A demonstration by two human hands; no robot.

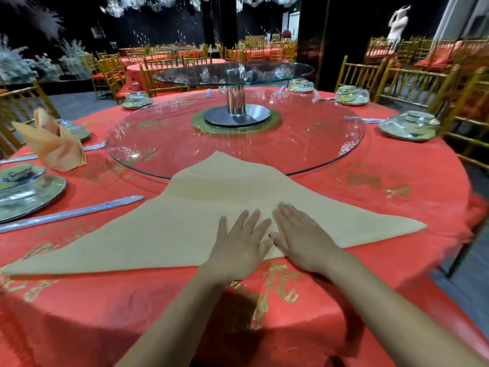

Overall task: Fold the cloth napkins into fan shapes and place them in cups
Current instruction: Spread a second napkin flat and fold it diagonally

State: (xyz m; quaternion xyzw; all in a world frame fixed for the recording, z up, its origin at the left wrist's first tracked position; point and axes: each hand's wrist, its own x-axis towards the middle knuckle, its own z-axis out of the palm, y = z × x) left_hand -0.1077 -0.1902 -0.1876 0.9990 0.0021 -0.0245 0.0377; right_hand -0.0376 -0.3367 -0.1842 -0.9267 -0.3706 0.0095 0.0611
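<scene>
A beige cloth napkin (185, 207), folded into a wide triangle, lies flat on the red tablecloth (383, 186), its tip over the glass turntable (304, 139); left hand (239, 243) and right hand (300, 239) press its near edge side by side — fingers straight, holding nothing; a peach folded napkin (54, 144) stands far left.

A beige napkin (185, 221) lies flat as a wide triangle on the red tablecloth (370, 186), its apex resting on the edge of the glass turntable (238, 136). The left hand (242, 242) and right hand (299, 239) lie palm-down side by side on the napkin near its lower edge, fingers straight, thumbs almost touching. An orange folded napkin (54, 144) stands at left. Wrapped place settings (408, 125) ring the table. Gold chairs (365, 75) stand behind.
</scene>
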